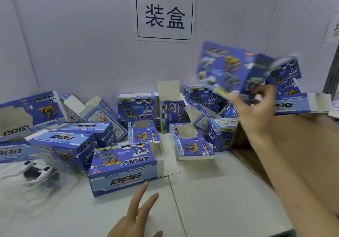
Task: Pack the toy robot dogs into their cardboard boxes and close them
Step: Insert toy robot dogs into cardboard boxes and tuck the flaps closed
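Raised box: a blue printed cardboard box (229,68) hangs in the air above the right rear corner of the pale surface (211,200); it is blurred.
Right hand: the right hand (256,112) pinches that box at its lower edge, fingers curled onto the card.
Left hand: the left hand (139,213) hovers at the front edge, fingers straight and spread, holding nothing, just short of an open-ended blue box (122,169).
Toy: a white-and-black toy robot dog (36,172) in a clear plastic tray lies at the left edge, beside the open-ended blue box and not yet packed.
Rest: more blue boxes (137,108) are heaped along the rear edge; a brown corrugated carton (293,145) stands at the right edge.
Handling: the boxes look light and thin-walled, likely to dent, so folded corners are safer holds than window cut-outs. The dog seems to be stiff plastic with slim legs, so it is best lifted by the body or the tray rim.
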The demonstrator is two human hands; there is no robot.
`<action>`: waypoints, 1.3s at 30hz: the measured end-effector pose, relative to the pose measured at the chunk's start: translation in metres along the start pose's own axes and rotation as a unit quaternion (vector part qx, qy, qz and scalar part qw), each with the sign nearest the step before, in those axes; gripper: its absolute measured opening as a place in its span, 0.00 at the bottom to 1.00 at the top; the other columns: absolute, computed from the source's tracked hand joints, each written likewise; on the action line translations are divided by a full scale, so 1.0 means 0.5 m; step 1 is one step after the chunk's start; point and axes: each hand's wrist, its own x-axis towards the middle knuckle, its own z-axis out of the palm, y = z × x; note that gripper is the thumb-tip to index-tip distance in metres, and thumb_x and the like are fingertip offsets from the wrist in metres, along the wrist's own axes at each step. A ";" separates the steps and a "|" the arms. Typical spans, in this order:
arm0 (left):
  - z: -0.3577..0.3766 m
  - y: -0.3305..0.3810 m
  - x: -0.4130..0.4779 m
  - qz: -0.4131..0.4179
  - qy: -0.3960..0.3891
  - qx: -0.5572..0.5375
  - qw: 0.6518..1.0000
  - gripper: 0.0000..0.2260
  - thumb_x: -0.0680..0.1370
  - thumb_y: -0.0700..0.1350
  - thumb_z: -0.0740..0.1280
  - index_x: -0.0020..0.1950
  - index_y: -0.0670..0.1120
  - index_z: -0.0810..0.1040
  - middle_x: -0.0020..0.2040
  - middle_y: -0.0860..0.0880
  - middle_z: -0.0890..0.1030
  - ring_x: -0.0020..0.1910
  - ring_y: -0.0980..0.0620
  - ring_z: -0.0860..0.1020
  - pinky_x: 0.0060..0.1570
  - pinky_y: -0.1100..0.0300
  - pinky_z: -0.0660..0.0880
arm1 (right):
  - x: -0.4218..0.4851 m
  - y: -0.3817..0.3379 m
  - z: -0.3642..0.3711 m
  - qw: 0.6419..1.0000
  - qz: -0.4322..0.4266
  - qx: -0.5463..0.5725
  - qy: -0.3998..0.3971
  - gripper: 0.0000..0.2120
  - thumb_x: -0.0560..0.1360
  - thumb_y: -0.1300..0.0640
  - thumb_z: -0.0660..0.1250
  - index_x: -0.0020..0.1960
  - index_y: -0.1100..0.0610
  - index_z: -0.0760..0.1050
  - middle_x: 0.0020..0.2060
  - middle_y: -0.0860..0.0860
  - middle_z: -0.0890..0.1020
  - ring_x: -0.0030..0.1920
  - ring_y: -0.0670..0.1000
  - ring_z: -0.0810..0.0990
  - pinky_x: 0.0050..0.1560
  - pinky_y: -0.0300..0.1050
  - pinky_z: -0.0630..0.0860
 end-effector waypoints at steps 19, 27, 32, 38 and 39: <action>0.014 -0.004 0.023 0.072 0.118 0.113 0.984 0.19 0.84 0.60 0.45 0.58 0.50 0.69 0.61 0.49 0.68 0.33 0.59 0.83 0.31 0.75 0.73 | -0.011 -0.044 0.210 0.933 -0.050 -0.085 -0.347 0.23 0.67 0.50 0.78 0.47 0.55 0.64 0.37 0.48 0.69 0.34 0.47 0.66 0.34 0.44 0.65; 0.030 -0.036 0.015 -0.057 -0.059 0.059 0.995 0.49 0.64 0.78 0.41 0.77 0.54 0.31 0.76 0.54 0.33 0.69 0.63 0.67 0.61 0.76 0.64 | 0.078 -0.013 0.071 0.976 -0.114 -0.011 0.184 0.20 0.68 0.52 0.76 0.51 0.54 0.68 0.47 0.46 0.73 0.42 0.43 0.70 0.42 0.38 0.71; 0.027 -0.020 0.000 -0.010 -0.002 0.098 0.995 0.24 0.78 0.66 0.56 0.62 0.49 0.67 0.59 0.44 0.81 0.36 0.67 0.81 0.37 0.79 0.71 | 0.122 0.115 0.082 0.954 0.202 -0.198 0.096 0.30 0.68 0.43 0.76 0.61 0.56 0.68 0.63 0.58 0.74 0.58 0.55 0.77 0.52 0.54 0.76; 0.027 -0.023 0.016 -0.039 -0.051 0.095 0.993 0.40 0.72 0.67 0.68 0.75 0.63 0.47 0.79 0.52 0.40 0.62 0.62 0.76 0.53 0.76 0.70 | -0.009 0.034 0.242 0.952 -0.038 -0.185 -0.241 0.29 0.66 0.41 0.78 0.58 0.55 0.70 0.51 0.50 0.79 0.46 0.52 0.79 0.42 0.46 0.76; 0.032 -0.021 0.006 -0.095 -0.091 0.075 0.988 0.36 0.73 0.74 0.55 0.72 0.71 0.36 0.73 0.59 0.30 0.67 0.63 0.70 0.58 0.74 0.68 | -0.032 0.014 0.259 0.931 -0.064 -0.190 -0.304 0.29 0.66 0.41 0.77 0.57 0.54 0.69 0.52 0.50 0.78 0.48 0.53 0.79 0.43 0.48 0.77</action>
